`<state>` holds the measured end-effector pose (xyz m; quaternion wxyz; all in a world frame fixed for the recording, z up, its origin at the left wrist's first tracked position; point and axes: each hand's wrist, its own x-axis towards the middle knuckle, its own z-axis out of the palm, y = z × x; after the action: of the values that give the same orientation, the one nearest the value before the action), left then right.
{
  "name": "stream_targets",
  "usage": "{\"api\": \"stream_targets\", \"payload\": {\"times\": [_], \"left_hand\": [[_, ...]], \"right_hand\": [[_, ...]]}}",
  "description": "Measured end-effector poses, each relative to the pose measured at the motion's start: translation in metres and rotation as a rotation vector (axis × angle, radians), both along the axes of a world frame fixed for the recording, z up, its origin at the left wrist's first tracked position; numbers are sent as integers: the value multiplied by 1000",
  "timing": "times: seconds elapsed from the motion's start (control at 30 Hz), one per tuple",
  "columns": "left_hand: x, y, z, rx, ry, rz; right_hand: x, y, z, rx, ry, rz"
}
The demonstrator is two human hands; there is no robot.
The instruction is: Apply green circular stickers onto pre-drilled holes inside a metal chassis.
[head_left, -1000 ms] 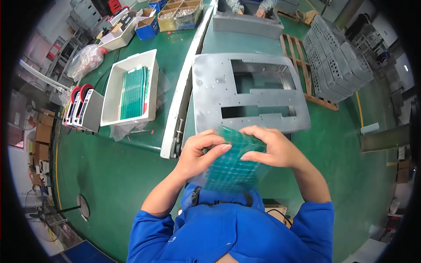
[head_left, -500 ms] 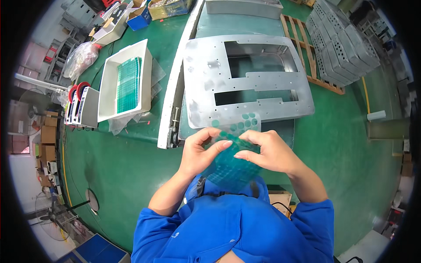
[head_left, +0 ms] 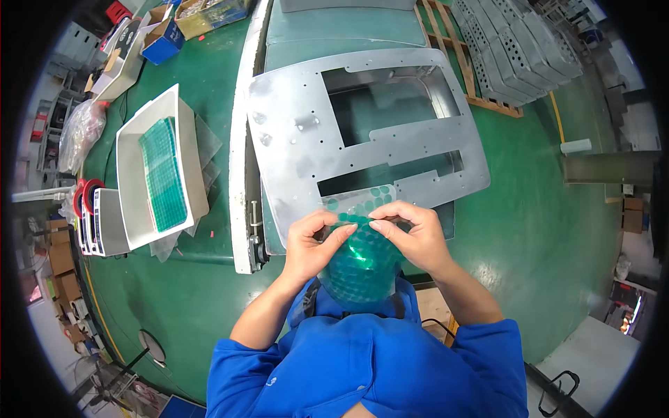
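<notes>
Between my two hands is a clear sheet of round green stickers [head_left: 362, 268], its lower part hanging in front of my blue clothing. My left hand [head_left: 310, 244] pinches the sheet's left side with thumb and forefinger. On the other side, my right hand [head_left: 414, 237] has thumb and forefinger pressed together at the sheet, close to the left fingertips. Whether a single sticker is between the right fingers is too small to tell. Just beyond the sheet's top edge lies a grey metal panel [head_left: 286, 153] with two large cut-outs and several small holes.
A white bin [head_left: 125, 157] on the left green table holds more green sticker sheets [head_left: 167, 181]. Red tape rolls [head_left: 89, 195] stand beside it. A white rail [head_left: 244, 139] runs between table and panel. Stacked perforated metal parts [head_left: 512, 56] sit on a wooden pallet [head_left: 460, 63] at far right.
My view has turned, so bin and panel appear tilted and further left. My right fingertips have come closer to the left ones over the sheet, which is still held.
</notes>
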<state>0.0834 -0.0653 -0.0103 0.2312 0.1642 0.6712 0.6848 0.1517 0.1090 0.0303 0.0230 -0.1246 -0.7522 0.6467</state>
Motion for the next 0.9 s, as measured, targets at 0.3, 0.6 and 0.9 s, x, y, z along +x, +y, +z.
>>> {"api": "stream_targets", "payload": {"times": [0.3, 0.6, 0.9], "left_hand": [[-37, 45, -2, 30, -147, 146], [-84, 86, -4, 29, -79, 352], [-122, 116, -26, 3, -351, 561]], "right_hand": [[-56, 38, -16, 222, 125, 13], [-139, 90, -18, 60, 75, 250], [-237, 147, -60, 350, 202, 190]]}}
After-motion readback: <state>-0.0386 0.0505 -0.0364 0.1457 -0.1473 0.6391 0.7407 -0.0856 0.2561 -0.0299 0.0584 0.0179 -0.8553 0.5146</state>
